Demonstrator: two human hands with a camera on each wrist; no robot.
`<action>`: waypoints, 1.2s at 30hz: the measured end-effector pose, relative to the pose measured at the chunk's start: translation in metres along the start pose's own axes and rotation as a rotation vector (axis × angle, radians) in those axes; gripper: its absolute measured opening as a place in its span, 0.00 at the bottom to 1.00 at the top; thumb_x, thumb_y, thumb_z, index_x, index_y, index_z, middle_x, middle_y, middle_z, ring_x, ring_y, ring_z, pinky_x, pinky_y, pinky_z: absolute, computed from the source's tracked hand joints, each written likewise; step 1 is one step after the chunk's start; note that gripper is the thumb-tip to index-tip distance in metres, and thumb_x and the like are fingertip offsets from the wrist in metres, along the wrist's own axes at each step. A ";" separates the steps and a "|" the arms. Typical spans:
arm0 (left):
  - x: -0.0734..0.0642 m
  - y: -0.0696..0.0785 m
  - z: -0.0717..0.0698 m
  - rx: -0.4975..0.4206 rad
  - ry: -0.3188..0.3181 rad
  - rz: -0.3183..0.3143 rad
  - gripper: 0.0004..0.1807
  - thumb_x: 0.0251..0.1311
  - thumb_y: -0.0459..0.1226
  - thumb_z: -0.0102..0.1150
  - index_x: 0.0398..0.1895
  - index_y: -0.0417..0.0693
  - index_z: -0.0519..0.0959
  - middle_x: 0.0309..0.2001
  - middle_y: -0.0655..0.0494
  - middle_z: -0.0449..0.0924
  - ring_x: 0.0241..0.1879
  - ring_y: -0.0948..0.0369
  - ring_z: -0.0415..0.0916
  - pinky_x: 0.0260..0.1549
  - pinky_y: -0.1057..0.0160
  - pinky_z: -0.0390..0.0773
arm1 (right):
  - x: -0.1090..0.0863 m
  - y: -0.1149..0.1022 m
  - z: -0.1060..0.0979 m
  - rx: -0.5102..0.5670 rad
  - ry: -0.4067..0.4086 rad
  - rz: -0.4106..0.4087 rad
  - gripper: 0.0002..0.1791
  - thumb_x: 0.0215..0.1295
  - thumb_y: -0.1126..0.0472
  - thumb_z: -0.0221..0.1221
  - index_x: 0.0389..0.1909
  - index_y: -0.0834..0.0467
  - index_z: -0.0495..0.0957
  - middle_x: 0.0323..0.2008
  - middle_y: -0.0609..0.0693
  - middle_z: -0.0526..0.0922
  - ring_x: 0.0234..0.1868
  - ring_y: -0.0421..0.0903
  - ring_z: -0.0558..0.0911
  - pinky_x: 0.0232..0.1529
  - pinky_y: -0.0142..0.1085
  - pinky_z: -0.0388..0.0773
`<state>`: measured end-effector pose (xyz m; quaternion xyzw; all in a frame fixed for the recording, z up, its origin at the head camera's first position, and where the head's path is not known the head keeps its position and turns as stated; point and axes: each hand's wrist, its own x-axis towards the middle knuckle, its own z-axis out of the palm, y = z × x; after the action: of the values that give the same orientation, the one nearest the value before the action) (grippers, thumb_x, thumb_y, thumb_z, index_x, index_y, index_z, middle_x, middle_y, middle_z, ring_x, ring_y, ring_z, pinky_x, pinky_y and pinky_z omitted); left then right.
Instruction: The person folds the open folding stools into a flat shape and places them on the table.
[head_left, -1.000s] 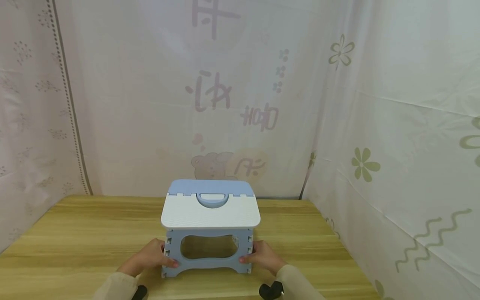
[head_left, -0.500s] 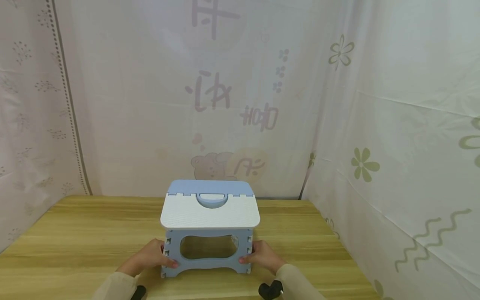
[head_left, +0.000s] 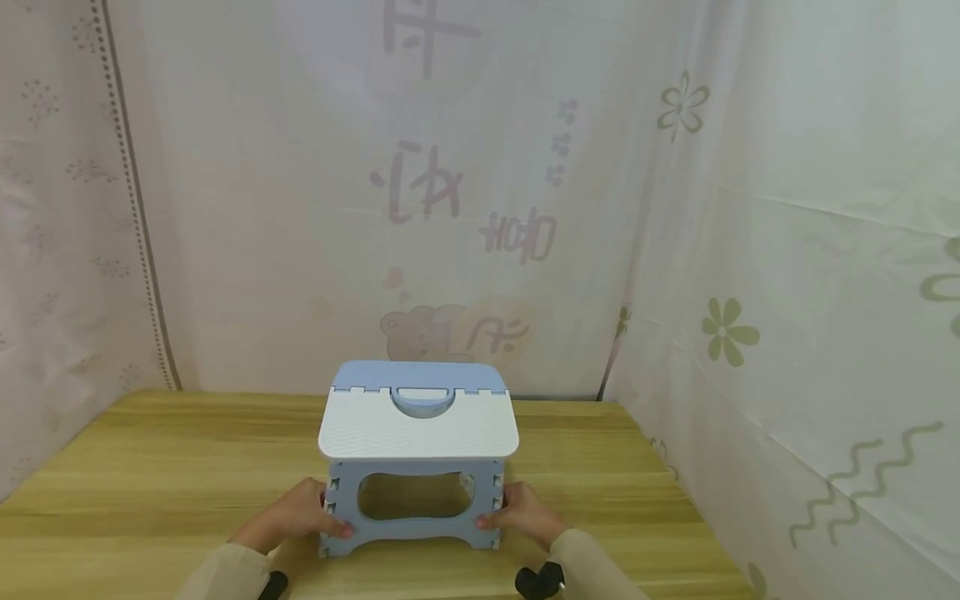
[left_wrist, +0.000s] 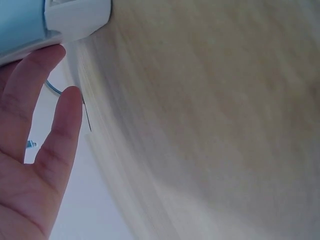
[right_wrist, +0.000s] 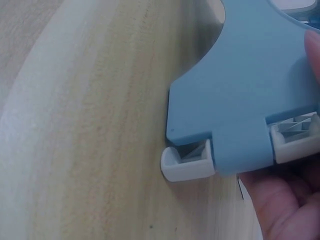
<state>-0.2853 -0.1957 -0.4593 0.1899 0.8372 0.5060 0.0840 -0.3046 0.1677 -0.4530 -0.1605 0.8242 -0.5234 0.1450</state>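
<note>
A blue and white folding step stool (head_left: 418,427) stands unfolded on the wooden table, its white and blue top facing up with a small handle in the middle. At its left side my left hand (head_left: 303,510) grips the leg panel, thumb on the front face and fingers round the side edge. My right hand (head_left: 525,512) holds the opposite side the same way. In the left wrist view, fingers (left_wrist: 30,85) of the left hand lie at the stool's white edge. The right wrist view shows the blue leg panel (right_wrist: 235,85) with white hinge pieces, the right hand partly cut off.
The wood-grain table (head_left: 187,450) extends on both sides of the stool. Pale patterned curtains hang behind it, with another curtain (head_left: 817,333) along the right. A dark strap part (head_left: 542,581) shows at the right wrist.
</note>
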 end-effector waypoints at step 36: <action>0.003 -0.009 0.000 -0.009 -0.026 0.022 0.16 0.39 0.32 0.75 0.31 0.30 0.81 0.31 0.46 0.84 0.31 0.58 0.78 0.30 0.62 0.77 | 0.002 -0.002 -0.003 -0.023 -0.006 -0.007 0.21 0.48 0.71 0.69 0.45 0.73 0.78 0.39 0.61 0.85 0.40 0.50 0.84 0.43 0.43 0.79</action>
<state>-0.2900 -0.1984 -0.4666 0.2054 0.8316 0.5081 0.0903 -0.3069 0.1686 -0.4505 -0.1666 0.8291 -0.5139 0.1439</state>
